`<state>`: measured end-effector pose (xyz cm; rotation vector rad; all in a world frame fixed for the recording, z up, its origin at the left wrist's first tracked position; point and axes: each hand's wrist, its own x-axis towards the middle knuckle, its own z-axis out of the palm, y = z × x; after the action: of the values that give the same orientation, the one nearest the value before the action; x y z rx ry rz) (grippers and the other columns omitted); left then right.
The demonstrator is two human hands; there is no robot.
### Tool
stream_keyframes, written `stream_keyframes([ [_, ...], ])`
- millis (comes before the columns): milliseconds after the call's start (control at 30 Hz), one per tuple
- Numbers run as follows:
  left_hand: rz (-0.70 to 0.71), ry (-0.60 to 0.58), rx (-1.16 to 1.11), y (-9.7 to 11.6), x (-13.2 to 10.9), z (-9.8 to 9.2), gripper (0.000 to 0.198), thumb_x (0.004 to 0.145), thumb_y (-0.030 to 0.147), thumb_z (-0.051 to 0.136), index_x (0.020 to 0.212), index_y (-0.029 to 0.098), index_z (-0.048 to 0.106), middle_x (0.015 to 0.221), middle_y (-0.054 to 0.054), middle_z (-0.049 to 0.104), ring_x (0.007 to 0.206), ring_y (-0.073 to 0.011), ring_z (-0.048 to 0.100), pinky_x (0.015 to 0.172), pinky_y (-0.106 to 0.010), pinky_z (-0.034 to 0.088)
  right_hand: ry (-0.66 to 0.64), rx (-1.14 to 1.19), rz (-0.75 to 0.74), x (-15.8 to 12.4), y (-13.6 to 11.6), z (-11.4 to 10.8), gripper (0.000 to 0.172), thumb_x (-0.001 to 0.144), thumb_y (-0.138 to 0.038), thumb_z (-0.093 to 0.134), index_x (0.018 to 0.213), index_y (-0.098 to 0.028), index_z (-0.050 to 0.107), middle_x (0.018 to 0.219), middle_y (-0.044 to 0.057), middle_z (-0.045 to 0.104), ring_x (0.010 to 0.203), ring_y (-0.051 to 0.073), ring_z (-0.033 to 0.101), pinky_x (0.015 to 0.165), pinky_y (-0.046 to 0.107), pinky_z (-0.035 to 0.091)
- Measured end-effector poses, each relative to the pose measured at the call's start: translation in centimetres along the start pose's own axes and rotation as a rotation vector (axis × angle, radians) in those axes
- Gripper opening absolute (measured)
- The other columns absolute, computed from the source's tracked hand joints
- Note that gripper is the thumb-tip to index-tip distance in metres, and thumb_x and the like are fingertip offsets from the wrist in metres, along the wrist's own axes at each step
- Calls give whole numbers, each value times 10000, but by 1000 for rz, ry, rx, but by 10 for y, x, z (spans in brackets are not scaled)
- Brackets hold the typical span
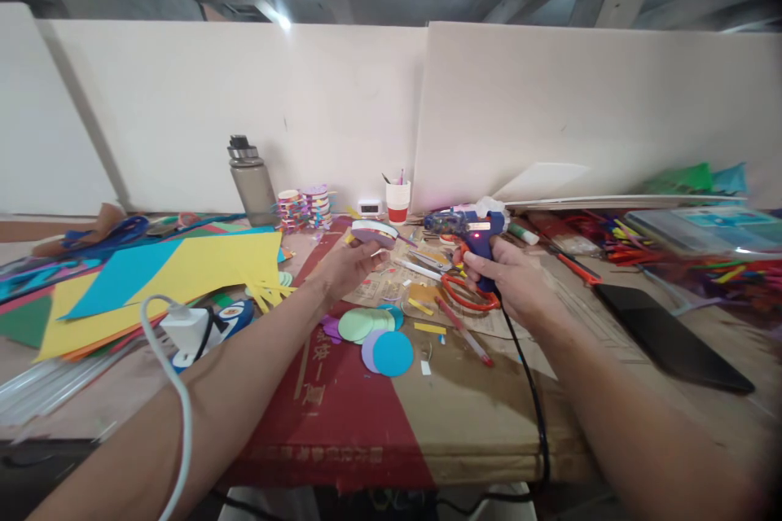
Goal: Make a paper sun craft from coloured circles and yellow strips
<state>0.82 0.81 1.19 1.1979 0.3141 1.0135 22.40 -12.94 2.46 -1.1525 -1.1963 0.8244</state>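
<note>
My right hand [510, 277] is closed round the grip of a blue glue gun [467, 226], held level with its nozzle pointing left; a red light glows on its body and its black cord [534, 407] runs down off the table's front. My left hand [345, 264] pinches a small round purple and white paper piece [374, 232] just left of the nozzle. Below the hands lie cut paper circles [379, 338] in green, purple and blue, orange-handled scissors [464, 293] and a pencil [464, 334] on brown and red cardboard [428, 415].
Yellow, blue and green paper sheets [171, 273] cover the left side, with a white charger plug [183, 330] and cable. A grey bottle [252, 183], stacked paper rings [305, 207] and a white cup [397, 199] stand at the back. A black tablet [665, 338] and coloured sticks [684, 248] lie right.
</note>
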Motion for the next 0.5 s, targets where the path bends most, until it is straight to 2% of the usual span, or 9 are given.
stream_keyframes([
  [67, -18, -47, -14, 3, -1, -1, 296, 573, 237, 863, 793, 161, 680, 851, -41, 692, 801, -144, 625, 761, -288, 501, -21, 67, 8, -1, -1, 1, 276, 737, -401, 689, 864, -219, 525, 604, -61, 537, 506, 106, 483, 515, 242, 398],
  [167, 29, -139, 65, 11, -3, -2, 318, 561, 181, 859, 815, 181, 667, 959, -41, 698, 807, -144, 635, 735, -279, 510, -36, 64, -18, -3, -6, 1, 274, 731, -385, 696, 865, -212, 531, 649, -54, 563, 514, 97, 487, 511, 234, 395],
  [300, 151, -213, 259, 25, -2, -7, 290, 556, 160, 854, 767, 175, 656, 1015, -74, 700, 957, -211, 646, 805, -329, 526, -34, -66, -30, -7, -14, -1, 271, 733, -387, 682, 880, -202, 547, 652, -47, 563, 527, 101, 486, 500, 232, 388],
  [400, 193, -247, 361, 34, -1, -10, 234, 573, 145, 838, 746, 173, 683, 1042, -93, 703, 1045, -247, 631, 866, -369, 523, -14, -171, -41, -9, -18, -2, 275, 731, -388, 672, 896, -200, 558, 627, -45, 553, 534, 111, 485, 503, 235, 392],
  [500, 246, -231, 422, 38, 0, -14, 203, 570, 123, 831, 715, 178, 700, 1018, -98, 712, 1066, -261, 627, 883, -384, 523, 2, -213, -42, -11, -21, -1, 283, 718, -400, 666, 894, -204, 561, 612, -45, 539, 525, 115, 473, 485, 234, 377],
])
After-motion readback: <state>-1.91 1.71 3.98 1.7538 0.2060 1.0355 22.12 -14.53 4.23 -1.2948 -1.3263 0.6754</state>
